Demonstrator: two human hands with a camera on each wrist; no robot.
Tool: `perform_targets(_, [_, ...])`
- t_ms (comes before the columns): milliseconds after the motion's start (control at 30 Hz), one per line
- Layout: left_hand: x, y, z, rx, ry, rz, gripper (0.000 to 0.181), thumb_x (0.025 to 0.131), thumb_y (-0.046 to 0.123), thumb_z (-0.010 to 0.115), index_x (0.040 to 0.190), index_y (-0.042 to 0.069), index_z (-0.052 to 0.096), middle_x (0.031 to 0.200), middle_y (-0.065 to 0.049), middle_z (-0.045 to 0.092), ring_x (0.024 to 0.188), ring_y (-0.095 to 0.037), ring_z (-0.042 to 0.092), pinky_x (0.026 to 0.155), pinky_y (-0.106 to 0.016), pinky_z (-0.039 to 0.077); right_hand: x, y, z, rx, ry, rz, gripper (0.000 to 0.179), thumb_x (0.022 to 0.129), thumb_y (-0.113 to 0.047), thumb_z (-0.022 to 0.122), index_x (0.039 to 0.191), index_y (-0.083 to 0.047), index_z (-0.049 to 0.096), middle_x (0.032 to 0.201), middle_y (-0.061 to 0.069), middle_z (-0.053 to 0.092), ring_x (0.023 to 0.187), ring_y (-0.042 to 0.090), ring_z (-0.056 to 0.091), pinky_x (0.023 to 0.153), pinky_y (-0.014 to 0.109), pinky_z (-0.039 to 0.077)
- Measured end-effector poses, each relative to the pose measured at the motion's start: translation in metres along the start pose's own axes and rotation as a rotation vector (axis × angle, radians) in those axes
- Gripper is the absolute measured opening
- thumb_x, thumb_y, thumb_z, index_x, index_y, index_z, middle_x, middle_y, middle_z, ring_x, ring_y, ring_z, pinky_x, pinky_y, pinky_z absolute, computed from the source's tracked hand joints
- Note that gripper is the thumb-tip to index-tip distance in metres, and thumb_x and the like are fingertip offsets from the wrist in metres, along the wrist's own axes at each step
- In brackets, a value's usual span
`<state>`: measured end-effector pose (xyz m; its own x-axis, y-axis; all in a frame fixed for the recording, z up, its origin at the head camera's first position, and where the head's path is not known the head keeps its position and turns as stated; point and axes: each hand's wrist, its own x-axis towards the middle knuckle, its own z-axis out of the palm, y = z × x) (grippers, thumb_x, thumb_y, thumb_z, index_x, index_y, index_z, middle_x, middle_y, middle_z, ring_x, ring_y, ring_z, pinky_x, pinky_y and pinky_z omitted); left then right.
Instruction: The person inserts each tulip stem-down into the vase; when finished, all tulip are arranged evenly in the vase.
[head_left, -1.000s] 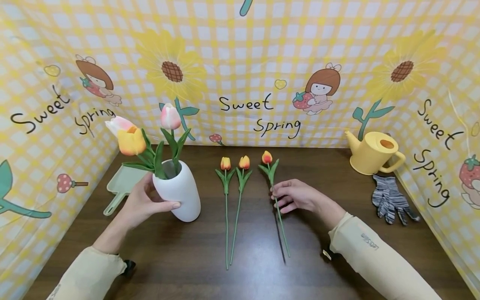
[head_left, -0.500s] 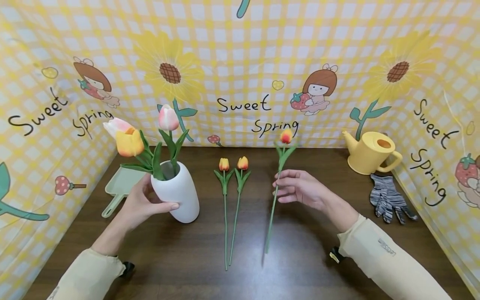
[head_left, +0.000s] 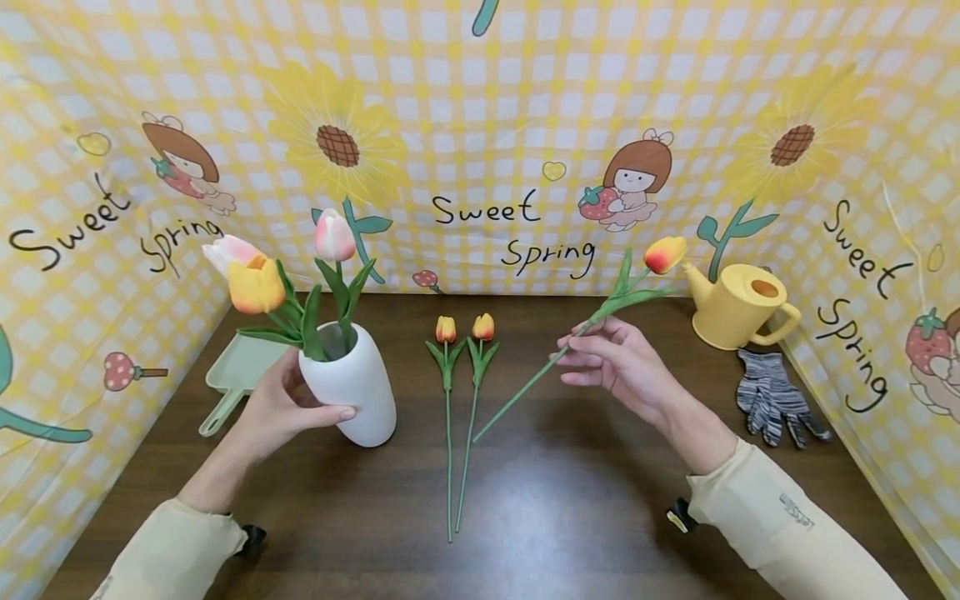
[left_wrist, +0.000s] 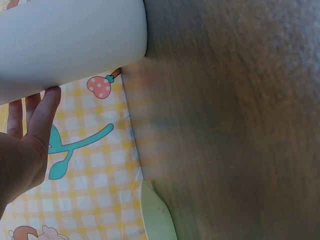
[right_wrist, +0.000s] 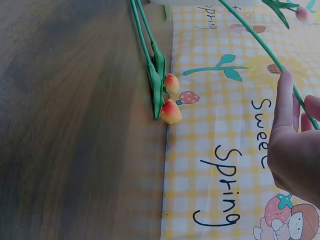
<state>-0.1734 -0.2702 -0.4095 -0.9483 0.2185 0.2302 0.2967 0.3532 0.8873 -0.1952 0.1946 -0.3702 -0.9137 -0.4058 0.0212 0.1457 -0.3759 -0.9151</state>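
My left hand [head_left: 273,408] grips a white vase [head_left: 356,383] around its side, thumb across the front. Out of the vase's mouth lean a yellow-orange tulip [head_left: 257,285] and two pink-white tulips, one of them upright [head_left: 335,235]. To the right, my right hand [head_left: 618,362] pinches the green stem of a red-yellow tulip [head_left: 664,255] just below its leaves. That tulip is held in the air, tilted, its bloom up to the right and its stem end down to the left. Two more orange-yellow tulips, a left one [head_left: 449,433] and a right one [head_left: 471,433], lie on the table between my hands.
A pale green dustpan [head_left: 243,367] lies left, behind my left hand. At the back right stands a yellow watering can [head_left: 738,308], with a grey knitted glove [head_left: 776,396] in front of it. Checked yellow cloth [head_left: 480,117] walls the table [head_left: 585,533] at the back and sides.
The right hand has lifted its tulip off the table and turned it, so the bloom swung to the right and the stem end to the left. The left hand keeps its hold on the vase.
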Motion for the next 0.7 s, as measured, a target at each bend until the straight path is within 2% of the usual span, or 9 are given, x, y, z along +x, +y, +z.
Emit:
perform_targets(200, [0.000,0.000,-0.001,0.012,-0.001,-0.007,0.083,0.074,0.002,0.091,0.143,0.012,0.046,0.123,-0.006,0.063,0.101,-0.016,0.068,0.075,-0.032,0.061,0.002,-0.002,0.003,0.008,-0.025,-0.032,0.013,0.100,0.002,0.059,0.102,-0.007,0.068,0.105,0.011,0.074,0.096,0.026,0.074,0.082,0.048,0.060])
perform_targets(400, [0.001,-0.001,-0.001,0.020,0.009,-0.027,0.084,0.072,0.003,0.092,0.142,0.017,0.047,0.124,-0.007,0.063,0.103,-0.017,0.067,0.075,-0.033,0.061,0.010,-0.009,0.015,0.011,-0.051,-0.076,0.016,0.099,0.001,0.058,0.099,-0.006,0.073,0.106,0.013,0.074,0.099,0.028,0.073,0.083,0.049,0.059])
perform_targets(700, [0.000,-0.002,0.000,0.008,0.007,-0.016,0.083,0.072,0.001,0.091,0.141,0.017,0.048,0.124,-0.007,0.063,0.103,-0.017,0.068,0.077,-0.034,0.061,0.023,-0.019,0.040,0.077,-0.168,-0.192,0.019,0.099,0.006,0.055,0.095,-0.004,0.071,0.106,0.014,0.074,0.100,0.030,0.073,0.083,0.050,0.060])
